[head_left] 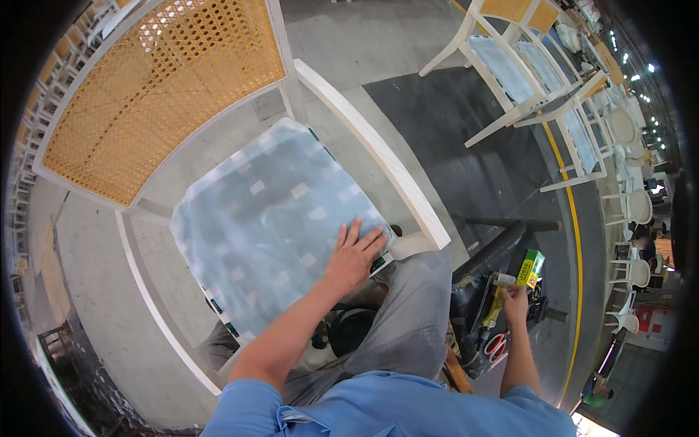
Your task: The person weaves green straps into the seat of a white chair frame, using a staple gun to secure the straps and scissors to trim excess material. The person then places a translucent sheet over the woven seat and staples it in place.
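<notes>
My left hand (354,255) lies flat, fingers spread, on the near right corner of a chair seat (262,211) wrapped in pale blue film with whitish squares. The seat belongs to a pale wooden armchair with a woven cane backrest (171,87); its right armrest (375,153) runs beside my knee. Off to the right, my right hand (515,302) has its fingers curled at a yellow tool (494,312) and a green-and-yellow box (531,267). What the fingers hold is hidden. Red-handled scissors (496,347) lie just below.
The tools and box rest on a dark stand (473,295) at my right. Similar wooden chairs (510,73) with film-covered seats stand at the upper right. A yellow line (571,211) crosses the floor. Rows of chairs (631,207) line the right side.
</notes>
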Demonstrator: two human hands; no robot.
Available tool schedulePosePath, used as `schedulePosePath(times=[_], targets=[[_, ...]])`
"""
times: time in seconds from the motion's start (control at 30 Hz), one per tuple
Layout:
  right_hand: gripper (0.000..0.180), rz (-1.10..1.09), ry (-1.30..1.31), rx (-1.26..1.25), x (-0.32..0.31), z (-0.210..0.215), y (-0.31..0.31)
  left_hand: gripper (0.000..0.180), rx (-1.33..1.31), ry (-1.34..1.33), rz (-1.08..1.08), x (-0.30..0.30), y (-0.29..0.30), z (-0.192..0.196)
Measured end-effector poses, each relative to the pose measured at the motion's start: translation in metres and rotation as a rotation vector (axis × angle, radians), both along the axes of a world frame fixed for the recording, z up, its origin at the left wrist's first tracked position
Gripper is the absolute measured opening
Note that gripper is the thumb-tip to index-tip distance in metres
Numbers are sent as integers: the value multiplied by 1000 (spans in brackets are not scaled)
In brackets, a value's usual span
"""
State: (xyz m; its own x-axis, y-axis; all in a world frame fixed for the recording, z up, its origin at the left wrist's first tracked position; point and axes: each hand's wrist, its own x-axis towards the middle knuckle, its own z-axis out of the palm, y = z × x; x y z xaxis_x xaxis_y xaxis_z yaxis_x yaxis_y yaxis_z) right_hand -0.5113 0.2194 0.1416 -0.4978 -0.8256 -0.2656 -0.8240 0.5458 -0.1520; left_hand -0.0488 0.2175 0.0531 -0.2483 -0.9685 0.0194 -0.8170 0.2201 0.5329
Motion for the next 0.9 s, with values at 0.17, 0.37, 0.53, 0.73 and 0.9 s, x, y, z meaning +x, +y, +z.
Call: schedulePosePath(times=[0.17, 0.37, 0.53, 0.73, 0.9], targets=[[38, -83, -216, -25, -10, -23, 30, 54, -11, -27, -2, -1, -6, -3], [35, -177, -423, -40, 3, -22, 19, 54, -1, -51, 14, -2, -5, -5], [44, -242, -421, -71, -5, -12, 21, 53, 25, -56, -11, -9, -11, 1], [59, 90, -772, -181, 44, 23, -21, 53, 40, 0, 130, -4, -2, 2], [72, 292, -1003, 53, 114, 69, -121, 55, 84, -27, 137, -4, 16, 6]])
